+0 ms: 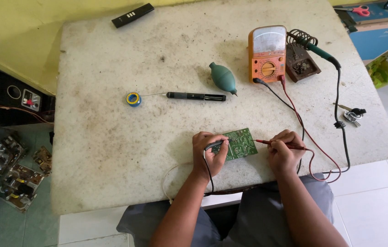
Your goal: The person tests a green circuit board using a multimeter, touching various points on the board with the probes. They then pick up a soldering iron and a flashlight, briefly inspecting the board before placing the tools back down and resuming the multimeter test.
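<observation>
Probing step in hand. The left hand [209, 151] is closed around the black probe [213, 145], its tip on the green circuit board [241, 143], which lies flat at the worktop's [111, 151] near edge. The right hand [281, 150] pinches the red probe [271, 142], its tip at the board's right edge; contact appears made, though small. The orange meter [267, 54] stands behind. Next call: steady tips, eyes to the dial.

A worn, speckled white tabletop [111, 151] is set against a yellow wall [15, 32]. White floor tiles [381, 201] are seen below, lit by even daylight.
</observation>
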